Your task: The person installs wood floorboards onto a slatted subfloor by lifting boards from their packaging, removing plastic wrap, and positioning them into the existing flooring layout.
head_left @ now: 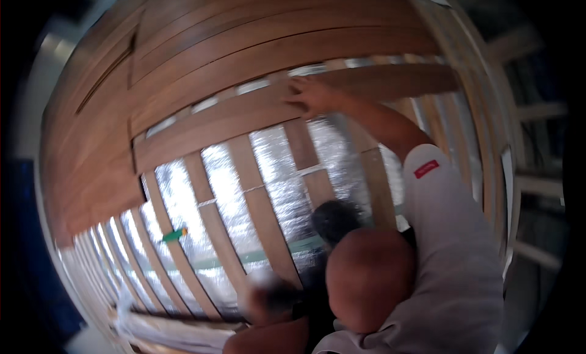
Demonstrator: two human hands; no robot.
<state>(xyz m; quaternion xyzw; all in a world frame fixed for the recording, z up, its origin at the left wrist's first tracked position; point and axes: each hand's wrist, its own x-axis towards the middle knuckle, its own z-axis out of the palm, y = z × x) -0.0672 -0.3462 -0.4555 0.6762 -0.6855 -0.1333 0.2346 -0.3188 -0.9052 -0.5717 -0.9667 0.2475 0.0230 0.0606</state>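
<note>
My right hand (311,96) reaches far forward and rests on a long brown wooden plank (213,119). Its fingers are spread over the plank's far edge, so the hand is open. The plank lies across pale wooden battens (259,201), with a gap between it and the fitted brown boards (274,39) beyond. Low in the picture, beside my knee, what seems to be my left hand (259,302) is smeared by motion. Something dark is next to it, too blurred to name; the fingers cannot be made out.
Shiny silver foil (278,165) shows between the battens. A small green and orange object (174,235) lies on a batten at the left. My bare knee (372,278) and dark shoe (336,221) are near. Plastic-wrapped lengths (183,335) lie at the lower left.
</note>
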